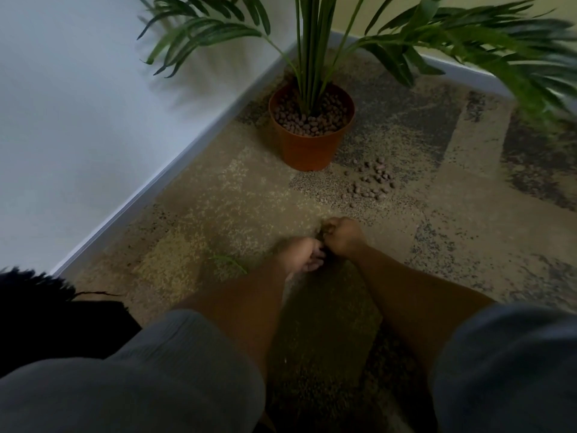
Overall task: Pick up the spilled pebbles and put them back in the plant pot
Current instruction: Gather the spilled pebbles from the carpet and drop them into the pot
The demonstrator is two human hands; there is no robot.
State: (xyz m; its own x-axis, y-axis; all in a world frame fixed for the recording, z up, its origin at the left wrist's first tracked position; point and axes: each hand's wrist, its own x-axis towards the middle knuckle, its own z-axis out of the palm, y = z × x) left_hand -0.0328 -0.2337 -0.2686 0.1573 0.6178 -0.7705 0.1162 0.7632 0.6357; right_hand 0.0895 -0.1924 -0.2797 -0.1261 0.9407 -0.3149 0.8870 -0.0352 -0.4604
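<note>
Patterned carpet (218, 195) fills corner between white walls (78, 104). Green plant (315, 42) stands in orange pot (307, 145), pot full of pebbles (312, 123). Spilled pebbles (370, 182) lie in loose heap on carpet, just beside pot, to its right. Left hand (301, 256) cupped, palm up, few pebbles in it. Right hand (342, 235) curled, touching left hand; what it pinches, cannot tell, blurred.

An orange plant pot (307, 145) stands upright on the patterned carpet in the corner, filled near its rim with brownish pebbles (312, 121) around green palm stems, while a loose scatter of spilled pebbles (371, 182) lies on the carpet just beside its base, to the right
</note>
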